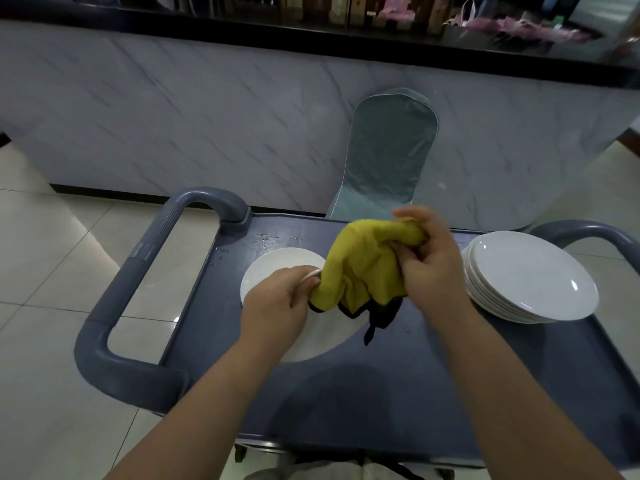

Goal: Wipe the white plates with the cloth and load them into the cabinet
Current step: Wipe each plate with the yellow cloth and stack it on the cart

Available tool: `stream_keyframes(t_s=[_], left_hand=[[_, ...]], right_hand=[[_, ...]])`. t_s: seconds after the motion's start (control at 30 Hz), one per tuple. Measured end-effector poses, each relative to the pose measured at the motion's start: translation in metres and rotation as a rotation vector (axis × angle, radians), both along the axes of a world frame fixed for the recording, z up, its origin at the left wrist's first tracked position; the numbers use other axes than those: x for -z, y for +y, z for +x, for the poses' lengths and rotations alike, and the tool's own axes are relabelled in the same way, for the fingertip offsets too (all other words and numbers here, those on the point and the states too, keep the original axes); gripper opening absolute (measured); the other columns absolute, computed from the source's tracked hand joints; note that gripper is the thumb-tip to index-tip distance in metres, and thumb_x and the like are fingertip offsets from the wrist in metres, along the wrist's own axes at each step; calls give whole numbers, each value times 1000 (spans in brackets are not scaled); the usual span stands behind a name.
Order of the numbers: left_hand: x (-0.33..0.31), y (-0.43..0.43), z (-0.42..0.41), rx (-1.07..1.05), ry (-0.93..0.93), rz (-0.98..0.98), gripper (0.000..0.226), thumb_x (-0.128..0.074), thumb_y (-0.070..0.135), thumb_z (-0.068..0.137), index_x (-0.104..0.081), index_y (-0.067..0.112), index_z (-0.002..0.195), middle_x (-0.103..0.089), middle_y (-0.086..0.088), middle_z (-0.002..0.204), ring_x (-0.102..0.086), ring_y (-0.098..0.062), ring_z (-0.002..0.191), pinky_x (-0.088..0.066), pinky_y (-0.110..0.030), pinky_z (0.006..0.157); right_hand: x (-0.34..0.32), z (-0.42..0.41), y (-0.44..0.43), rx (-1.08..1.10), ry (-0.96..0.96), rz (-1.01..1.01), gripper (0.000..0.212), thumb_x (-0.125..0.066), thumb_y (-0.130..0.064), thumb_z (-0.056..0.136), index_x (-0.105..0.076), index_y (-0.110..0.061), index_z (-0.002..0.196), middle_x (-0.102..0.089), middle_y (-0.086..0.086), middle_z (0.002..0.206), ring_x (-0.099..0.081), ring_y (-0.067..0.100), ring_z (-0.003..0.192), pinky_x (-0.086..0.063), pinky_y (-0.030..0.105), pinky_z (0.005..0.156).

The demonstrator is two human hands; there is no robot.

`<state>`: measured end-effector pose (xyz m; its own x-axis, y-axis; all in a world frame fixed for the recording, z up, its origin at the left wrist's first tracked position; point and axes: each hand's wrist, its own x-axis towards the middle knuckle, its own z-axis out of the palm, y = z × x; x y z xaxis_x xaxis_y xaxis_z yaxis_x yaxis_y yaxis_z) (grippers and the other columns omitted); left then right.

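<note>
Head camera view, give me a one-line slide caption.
Both hands, left and right, grip a yellow cloth above a white plate on a blue cart.

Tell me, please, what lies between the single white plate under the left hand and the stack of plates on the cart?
In the head view, the yellow cloth, gripped by both the left hand and right hand, hangs between the single plate and the stack.
</note>
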<state>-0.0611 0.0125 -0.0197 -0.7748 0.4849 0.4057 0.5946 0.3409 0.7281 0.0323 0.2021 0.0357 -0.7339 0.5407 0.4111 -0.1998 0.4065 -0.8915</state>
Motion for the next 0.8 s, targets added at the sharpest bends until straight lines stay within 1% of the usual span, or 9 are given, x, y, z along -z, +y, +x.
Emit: stream_keyframes(t_s=[0.1,0.17,0.23,0.33,0.4,0.53,0.67,0.73,0.8], left_hand=[[-2,8,2,58,47,81,18,-57,22,93,-74,21,95,-71,14,87,-60,-4,79,-43,-18,70],[-2,8,2,58,-44,136,18,-56,23,93,-73,25,92,-68,20,81,-59,1,75,-42,-14,68],[-6,8,3,57,-98,183,17,-55,22,93,-71,28,90,-66,24,78,-59,2,73,-41,-11,66],[-16,6,6,83,-93,222,18,-57,19,92,-71,30,88,-66,25,79,-60,2,71,-41,-8,64],[-19,1,4,49,-112,273,21,-60,20,91,-72,36,86,-68,27,79,-62,4,72,-43,-9,66],[-21,-11,-2,-35,-171,349,24,-61,27,89,-69,47,78,-69,24,76,-61,6,69,-44,-8,62],[-25,5,11,153,97,212,15,-62,18,90,-76,25,89,-72,11,84,-65,-4,76,-50,-20,71],[-25,9,12,148,96,247,15,-64,13,89,-76,21,88,-73,12,83,-66,-4,76,-51,-22,71],[-29,5,6,8,-62,339,15,-64,18,89,-73,28,82,-69,23,77,-61,6,69,-47,-13,64]], right_hand=[[4,-23,-17,149,-17,20,60,-48,15,84,-53,-38,112,-55,12,116,-57,21,104,-50,43,93],[13,-22,-26,271,24,147,51,-50,8,87,-57,-36,112,-45,9,135,-46,10,123,-43,33,102],[22,-16,-32,193,57,272,29,-51,-15,94,-61,-25,119,-46,1,138,-43,8,127,-36,26,106],[27,-7,-30,30,-134,586,61,-55,-60,86,-50,-23,134,-49,-14,127,-40,15,121,-29,25,107],[30,1,-20,11,-193,555,65,-65,-57,79,-47,-30,136,-54,-13,121,-45,11,115,-33,21,102],[35,30,6,-79,-219,195,60,-75,-25,80,-49,-52,127,-60,-25,118,-57,-1,109,-47,17,91],[22,13,-8,-108,-266,510,41,-71,-14,75,-64,-28,113,-64,-13,106,-61,16,100,-51,39,87],[18,7,-11,-64,-193,590,33,-65,-26,74,-66,-26,107,-65,-14,103,-61,14,96,-50,30,82],[19,14,-5,-27,-163,348,27,-64,-29,75,-63,-39,100,-66,-25,99,-61,-2,92,-46,14,80]])
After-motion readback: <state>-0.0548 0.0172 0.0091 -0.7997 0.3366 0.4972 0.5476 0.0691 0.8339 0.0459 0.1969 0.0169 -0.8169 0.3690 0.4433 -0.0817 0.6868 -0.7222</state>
